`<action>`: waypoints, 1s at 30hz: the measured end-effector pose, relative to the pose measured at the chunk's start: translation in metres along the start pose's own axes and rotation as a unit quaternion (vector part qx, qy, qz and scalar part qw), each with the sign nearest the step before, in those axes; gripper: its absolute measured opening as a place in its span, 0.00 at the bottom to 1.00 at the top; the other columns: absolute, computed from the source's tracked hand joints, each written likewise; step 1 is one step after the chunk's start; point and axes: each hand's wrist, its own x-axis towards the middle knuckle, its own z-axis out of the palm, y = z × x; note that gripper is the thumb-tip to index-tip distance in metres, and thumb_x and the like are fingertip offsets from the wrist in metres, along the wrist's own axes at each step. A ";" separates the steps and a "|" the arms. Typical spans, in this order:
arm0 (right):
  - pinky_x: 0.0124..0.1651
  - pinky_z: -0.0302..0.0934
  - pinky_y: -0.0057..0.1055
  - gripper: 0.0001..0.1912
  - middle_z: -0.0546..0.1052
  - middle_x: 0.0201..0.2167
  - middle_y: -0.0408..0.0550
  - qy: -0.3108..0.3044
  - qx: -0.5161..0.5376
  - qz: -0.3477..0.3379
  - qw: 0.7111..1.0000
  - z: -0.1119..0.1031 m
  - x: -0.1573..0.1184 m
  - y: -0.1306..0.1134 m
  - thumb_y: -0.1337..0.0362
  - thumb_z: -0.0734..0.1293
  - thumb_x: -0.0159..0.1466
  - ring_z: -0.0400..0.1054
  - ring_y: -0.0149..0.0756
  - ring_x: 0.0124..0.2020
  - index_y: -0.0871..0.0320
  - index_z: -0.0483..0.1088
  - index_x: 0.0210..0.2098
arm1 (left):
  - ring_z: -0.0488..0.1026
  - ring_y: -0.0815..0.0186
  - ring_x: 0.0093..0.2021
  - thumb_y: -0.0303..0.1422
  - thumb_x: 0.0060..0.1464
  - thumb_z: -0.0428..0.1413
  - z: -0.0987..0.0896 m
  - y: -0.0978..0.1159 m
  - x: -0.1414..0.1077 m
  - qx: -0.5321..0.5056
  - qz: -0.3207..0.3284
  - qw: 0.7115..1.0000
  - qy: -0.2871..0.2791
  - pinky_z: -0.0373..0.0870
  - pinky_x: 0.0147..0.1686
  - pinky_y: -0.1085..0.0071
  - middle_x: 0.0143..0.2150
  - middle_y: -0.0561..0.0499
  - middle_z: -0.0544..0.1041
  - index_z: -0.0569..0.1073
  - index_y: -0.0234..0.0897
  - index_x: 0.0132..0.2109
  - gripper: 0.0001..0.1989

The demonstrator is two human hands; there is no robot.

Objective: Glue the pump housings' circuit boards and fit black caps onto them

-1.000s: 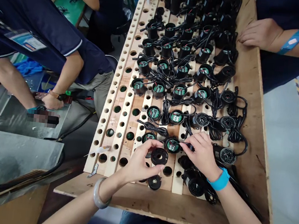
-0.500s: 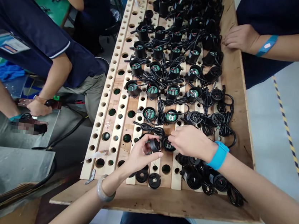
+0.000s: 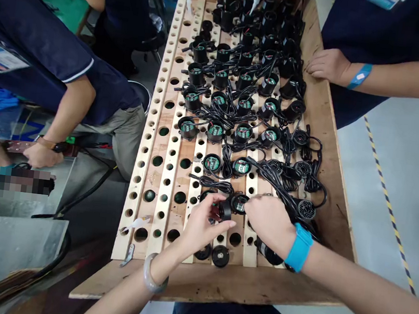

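My left hand [image 3: 205, 222] holds a black round cap [image 3: 225, 210] on edge between thumb and fingers. Right beside the cap sits a black cylindrical housing [image 3: 240, 204], open at the top, with a green circuit board inside. My right hand [image 3: 267, 221] is closed, its fingertips at this housing's right rim; what they pinch is hidden. Another housing is partly covered behind my left fingers. Two black round caps lie in front of my hands, one of them a flat disc [image 3: 220, 255]. A coiled black cable [image 3: 212, 183] lies just behind my left hand.
Rows of open housings [image 3: 212, 163] with circuit boards and tangled cables fill the wooden rack [image 3: 120, 240]. Units with grilles [image 3: 306, 208] lie to the right. A wooden side wall [image 3: 336, 191] bounds the rack. Co-workers' hands [image 3: 328, 64] are at its far end and right edge.
The view has shifted slightly. My right hand has come lower, uncovering a grille unit and cables behind it. My left hand has brought the cap a little right, closer to the open housing.
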 end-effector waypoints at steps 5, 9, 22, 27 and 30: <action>0.21 0.58 0.29 0.12 0.77 0.25 0.59 0.015 -0.039 0.106 0.993 0.027 -0.017 -0.003 0.80 0.58 0.58 0.74 0.42 0.24 0.68 0.72 0.33 | 0.73 0.60 0.42 0.42 0.53 0.59 -0.004 0.009 0.006 0.149 0.070 0.986 -0.017 0.73 0.43 0.61 0.49 0.46 0.71 0.64 0.43 0.55 0.24; 0.21 0.55 0.28 0.12 0.77 0.25 0.56 0.027 -0.019 0.137 0.990 0.045 -0.024 -0.003 0.80 0.56 0.59 0.74 0.41 0.23 0.66 0.69 0.33 | 0.71 0.56 0.51 0.32 0.52 0.61 0.002 0.013 0.016 0.180 0.109 0.976 -0.056 0.71 0.49 0.59 0.51 0.45 0.68 0.63 0.43 0.54 0.23; 0.23 0.47 0.29 0.10 0.78 0.23 0.47 0.107 0.184 0.236 0.948 0.088 -0.035 0.001 0.65 0.58 0.67 0.73 0.38 0.22 0.60 0.69 0.38 | 0.71 0.57 0.54 0.28 0.53 0.59 0.005 0.021 0.031 0.243 0.118 0.961 -0.065 0.70 0.54 0.59 0.55 0.46 0.68 0.64 0.44 0.57 0.25; 0.24 0.47 0.29 0.10 0.78 0.23 0.45 0.154 0.236 0.241 0.929 0.097 -0.037 0.002 0.63 0.58 0.67 0.72 0.36 0.22 0.59 0.70 0.36 | 0.69 0.56 0.54 0.24 0.53 0.56 0.012 0.023 0.036 0.306 0.142 0.937 -0.088 0.71 0.52 0.58 0.54 0.42 0.66 0.64 0.38 0.56 0.23; 0.23 0.46 0.29 0.09 0.77 0.22 0.43 0.176 0.251 0.246 0.920 0.101 -0.036 0.000 0.64 0.60 0.66 0.71 0.35 0.21 0.58 0.70 0.34 | 0.68 0.54 0.53 0.25 0.54 0.55 0.016 0.024 0.038 0.359 0.167 0.913 -0.101 0.72 0.50 0.55 0.54 0.42 0.68 0.62 0.36 0.57 0.23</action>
